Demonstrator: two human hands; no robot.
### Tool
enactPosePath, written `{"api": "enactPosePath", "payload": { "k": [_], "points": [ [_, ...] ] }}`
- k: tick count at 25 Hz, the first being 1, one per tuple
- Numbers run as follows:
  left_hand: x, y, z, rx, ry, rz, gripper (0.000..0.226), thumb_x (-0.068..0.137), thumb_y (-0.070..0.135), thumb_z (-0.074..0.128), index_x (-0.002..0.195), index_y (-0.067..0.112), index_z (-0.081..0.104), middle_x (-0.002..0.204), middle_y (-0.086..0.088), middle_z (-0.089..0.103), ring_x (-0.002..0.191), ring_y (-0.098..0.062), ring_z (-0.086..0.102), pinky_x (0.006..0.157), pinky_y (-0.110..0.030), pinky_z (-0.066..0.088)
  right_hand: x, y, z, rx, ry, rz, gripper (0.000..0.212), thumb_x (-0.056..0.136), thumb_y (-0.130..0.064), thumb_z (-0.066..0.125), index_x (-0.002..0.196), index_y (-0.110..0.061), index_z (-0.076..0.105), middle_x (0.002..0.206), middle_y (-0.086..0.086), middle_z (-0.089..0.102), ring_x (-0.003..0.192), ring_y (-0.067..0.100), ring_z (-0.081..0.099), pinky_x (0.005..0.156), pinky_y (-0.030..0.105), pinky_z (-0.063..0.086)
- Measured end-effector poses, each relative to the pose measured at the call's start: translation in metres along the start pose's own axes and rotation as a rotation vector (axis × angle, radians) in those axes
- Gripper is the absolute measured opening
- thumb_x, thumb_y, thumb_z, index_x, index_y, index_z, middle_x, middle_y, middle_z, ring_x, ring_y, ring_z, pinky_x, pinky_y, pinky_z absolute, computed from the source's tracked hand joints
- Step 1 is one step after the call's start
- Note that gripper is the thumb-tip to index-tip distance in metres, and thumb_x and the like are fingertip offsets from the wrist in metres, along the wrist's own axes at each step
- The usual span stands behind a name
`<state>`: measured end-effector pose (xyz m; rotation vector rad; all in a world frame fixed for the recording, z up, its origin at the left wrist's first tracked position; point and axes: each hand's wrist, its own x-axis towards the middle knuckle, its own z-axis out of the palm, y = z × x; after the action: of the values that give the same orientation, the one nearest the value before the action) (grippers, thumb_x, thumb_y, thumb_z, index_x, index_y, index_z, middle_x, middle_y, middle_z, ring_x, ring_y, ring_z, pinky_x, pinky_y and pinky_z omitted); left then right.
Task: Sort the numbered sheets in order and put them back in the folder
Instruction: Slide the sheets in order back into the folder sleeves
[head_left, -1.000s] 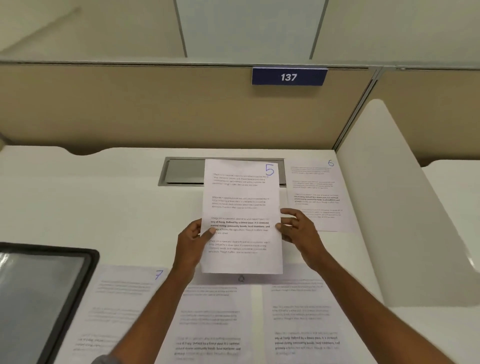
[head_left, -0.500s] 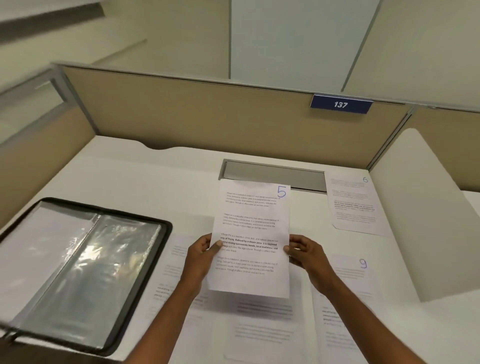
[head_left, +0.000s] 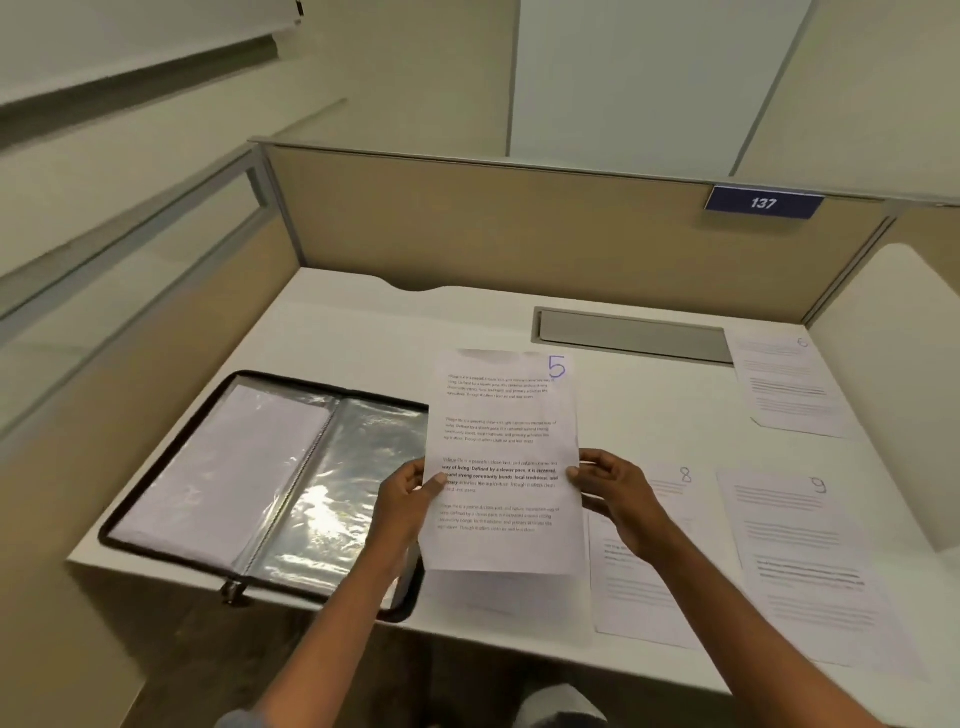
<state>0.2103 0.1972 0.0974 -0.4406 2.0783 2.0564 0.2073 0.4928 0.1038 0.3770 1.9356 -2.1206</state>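
I hold the sheet marked 5 (head_left: 503, 415) upright above the desk. My left hand (head_left: 406, 499) pinches its left edge and my right hand (head_left: 609, 486) pinches its right edge. The black zip folder (head_left: 260, 478) lies open to the left, with clear plastic sleeves and a white sheet in its left half. Sheet 8 (head_left: 644, 577) and sheet 9 (head_left: 810, 561) lie flat at the right front, sheet 6 (head_left: 789, 389) at the far right. Another sheet (head_left: 483, 592) lies under the held one, mostly hidden.
The white desk (head_left: 363, 332) is enclosed by tan partition walls (head_left: 493, 234) at the back and left, with a blue plate reading 137 (head_left: 763, 202). A grey cable hatch (head_left: 634, 332) is set in the back of the desk. A white divider (head_left: 904, 364) stands at the right.
The view has swung left, bringing the whole open folder into sight. Sheet 5 has travelled leftward with both hands, away from sheet 6 and toward the folder's right edge.
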Motion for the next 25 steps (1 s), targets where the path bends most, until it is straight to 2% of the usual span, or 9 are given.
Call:
{"api": "enactPosePath", "payload": {
  "k": [5,11,14,16,18,20,23,25],
  "points": [
    [0.017,-0.009,-0.034,0.083,0.044,-0.074,0.035,0.095,-0.003,0.054,0.119,0.02,0.065,0.111,0.005,0.073,0.098,-0.016,0.07,0.071,-0.027,0.054,0.024,-0.001,0.041,-0.051,-0.034,0.038,0.028,0.092,-0.012,0.073,0.119,-0.007,0.067,0.112,0.011,0.077,0.108,0.029,0.072,0.094,0.04,0.058],
    [0.054,-0.012,-0.066,0.121,0.063,-0.124,0.037,0.093,-0.005,0.054,0.112,0.025,0.066,0.11,0.005,0.074,0.099,-0.015,0.071,0.076,-0.028,0.057,0.073,0.004,0.071,-0.046,-0.112,0.093,0.031,0.094,-0.013,0.071,0.124,-0.009,0.065,0.114,0.01,0.076,0.108,0.026,0.072,0.087,0.033,0.058],
    [0.08,-0.007,-0.084,0.145,0.051,-0.129,0.039,0.093,-0.005,0.054,0.115,0.026,0.066,0.113,0.005,0.074,0.101,-0.015,0.071,0.08,-0.031,0.059,0.1,0.007,0.091,-0.058,-0.159,0.113,0.032,0.095,-0.014,0.069,0.126,-0.011,0.065,0.116,0.007,0.076,0.109,0.024,0.072,0.09,0.036,0.057],
    [0.097,-0.006,-0.093,0.159,0.04,-0.148,0.039,0.094,-0.004,0.054,0.117,0.026,0.065,0.114,0.005,0.074,0.099,-0.013,0.072,0.075,-0.026,0.058,0.113,0.006,0.099,-0.075,-0.163,0.12,0.031,0.095,-0.014,0.069,0.126,-0.011,0.065,0.116,0.007,0.076,0.109,0.025,0.072,0.091,0.038,0.057],
    [0.11,-0.01,-0.099,0.175,0.004,-0.16,0.038,0.095,-0.002,0.055,0.121,0.023,0.064,0.116,0.004,0.074,0.1,-0.013,0.072,0.074,-0.024,0.057,0.121,0.005,0.106,-0.06,-0.126,0.134,0.031,0.094,-0.014,0.07,0.125,-0.011,0.066,0.114,0.007,0.076,0.107,0.025,0.073,0.087,0.035,0.057],
    [0.13,-0.014,-0.107,0.186,-0.048,-0.163,0.036,0.095,0.0,0.057,0.123,0.022,0.064,0.117,0.003,0.074,0.104,-0.016,0.072,0.083,-0.03,0.059,0.129,0.004,0.111,-0.052,-0.071,0.141,0.03,0.094,-0.013,0.07,0.124,-0.011,0.067,0.114,0.007,0.077,0.107,0.025,0.073,0.085,0.033,0.058],
    [0.163,-0.012,-0.116,0.183,-0.115,-0.158,0.031,0.096,0.002,0.061,0.116,0.025,0.066,0.116,0.001,0.074,0.105,-0.019,0.072,0.091,-0.038,0.06,0.134,0.005,0.118,-0.054,0.0,0.149,0.028,0.094,-0.013,0.07,0.122,-0.01,0.068,0.113,0.007,0.077,0.107,0.025,0.073,0.089,0.035,0.058],
    [0.178,-0.015,-0.126,0.161,-0.17,-0.152,0.029,0.095,0.001,0.063,0.114,0.023,0.067,0.115,-0.001,0.075,0.105,-0.02,0.072,0.092,-0.038,0.06,0.132,0.006,0.13,-0.059,0.054,0.168,0.027,0.094,-0.013,0.069,0.122,-0.01,0.068,0.112,0.006,0.077,0.105,0.024,0.074,0.083,0.031,0.06]
  ]
}}
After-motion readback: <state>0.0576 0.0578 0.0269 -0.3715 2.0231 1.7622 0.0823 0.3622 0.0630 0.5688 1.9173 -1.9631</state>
